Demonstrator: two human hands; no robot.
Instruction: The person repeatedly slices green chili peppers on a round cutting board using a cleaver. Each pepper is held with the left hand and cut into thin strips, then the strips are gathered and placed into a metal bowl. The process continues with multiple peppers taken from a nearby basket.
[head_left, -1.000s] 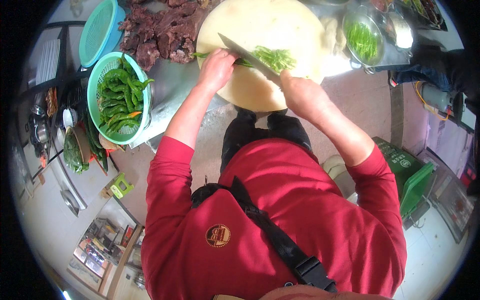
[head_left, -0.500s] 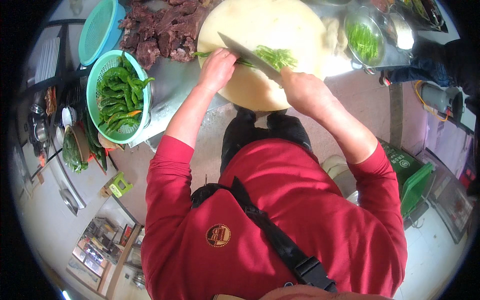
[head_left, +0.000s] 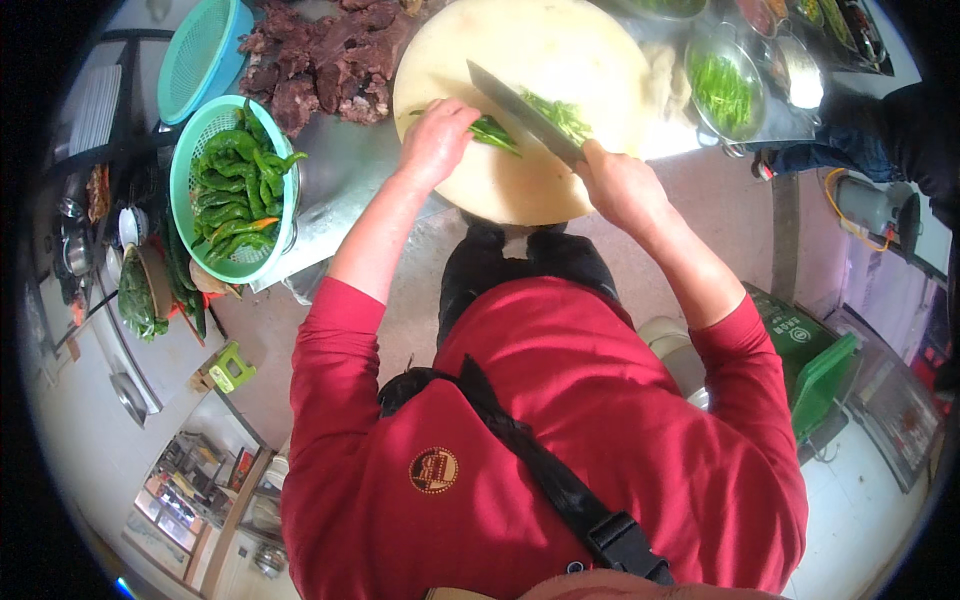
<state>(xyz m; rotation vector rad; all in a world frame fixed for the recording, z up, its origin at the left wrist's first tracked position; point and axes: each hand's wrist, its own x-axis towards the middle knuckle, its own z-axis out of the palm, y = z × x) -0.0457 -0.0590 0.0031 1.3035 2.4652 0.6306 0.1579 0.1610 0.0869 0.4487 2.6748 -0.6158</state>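
A round, pale cutting board (head_left: 535,190) lies at the counter's near edge. On its left half my left hand (head_left: 438,138) is closed over green chili peppers (head_left: 494,135), whose ends stick out to the right of my fingers. My right hand (head_left: 617,180) grips the handle of a broad kitchen knife (head_left: 525,112). The blade slants toward the far left, apart from the peppers in my left hand. Just beyond the blade sits a small heap of cut green pepper (head_left: 560,115). My fingers hide the other ends of the held peppers.
A turquoise basket of whole green peppers (head_left: 235,190) stands left of the board, an aqua basket (head_left: 203,60) beyond it. Dark cooked meat (head_left: 325,60) lies behind. At right are a metal bowl of cut green pepper (head_left: 724,92) and another person's sleeve (head_left: 860,125).
The knife and my right hand have shifted slightly right, away from my left hand. More of the held peppers now shows between my fingers and the blade.
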